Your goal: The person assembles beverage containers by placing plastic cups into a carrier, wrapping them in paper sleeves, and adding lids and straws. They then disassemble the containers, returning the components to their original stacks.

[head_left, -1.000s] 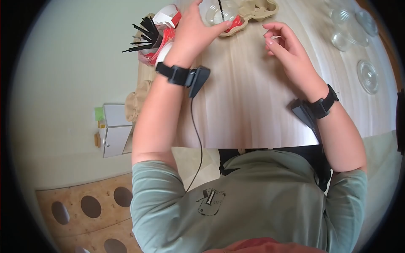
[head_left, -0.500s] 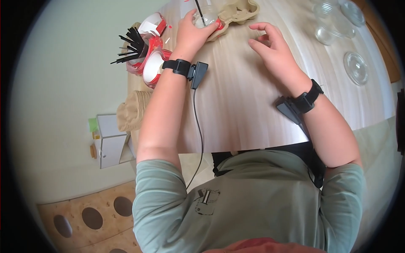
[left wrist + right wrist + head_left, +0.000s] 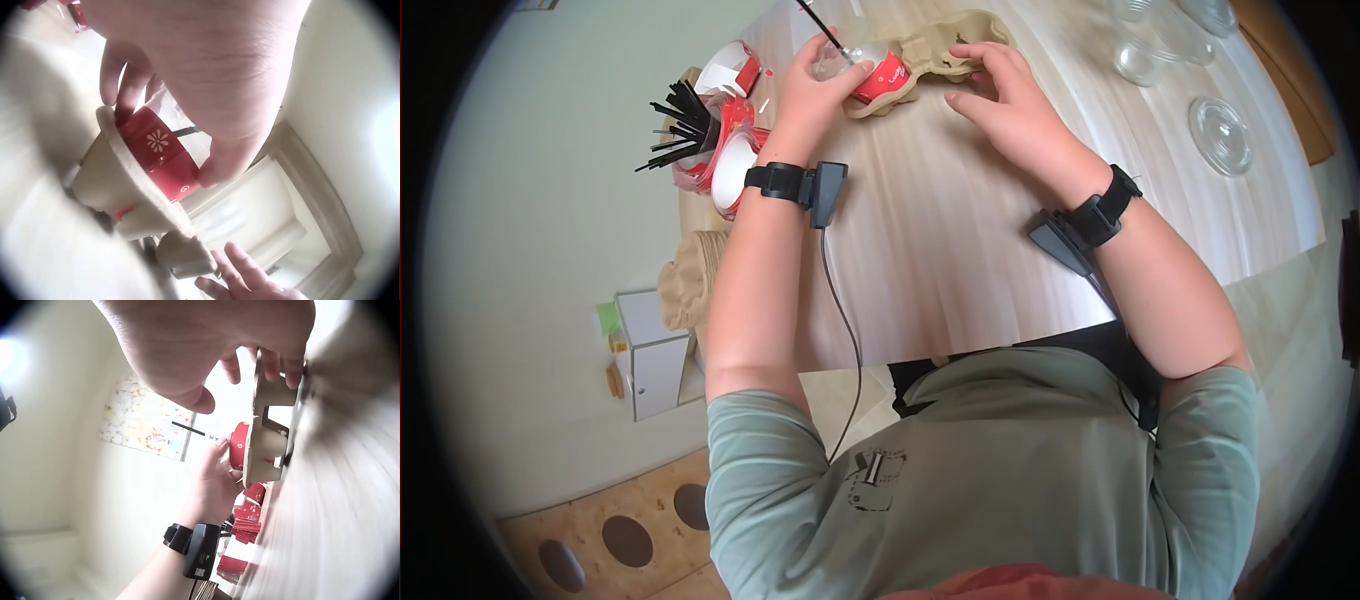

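A cup in a red sleeve (image 3: pixel 884 80) with a clear lid sits in one compartment of a brown pulp carrier (image 3: pixel 948 36). From its lid a black straw (image 3: pixel 820 28) sticks out at a slant. My left hand (image 3: pixel 808 98) holds the cup, thumb on the near side and fingers around the far side; in the left wrist view the red sleeve (image 3: pixel 164 153) shows between them. My right hand (image 3: pixel 1025 115) is at the carrier's other end, fingers spread and slightly bent. In the right wrist view its fingertips overlap the carrier (image 3: pixel 265 453); whether they touch it, I cannot tell.
Left of the carrier stand black straws (image 3: pixel 685 120), red-and-white cups (image 3: pixel 735 172) and, lower, stacked brown carriers (image 3: pixel 690 280). Clear lids (image 3: pixel 1222 136) and clear cups (image 3: pixel 1137 62) lie at the right. A cable hangs from the left wrist camera.
My right hand has come up to the carrier's end. My left hand stays at the cup, whose red sleeve shows more now. The head view has shifted, moving the table items left.
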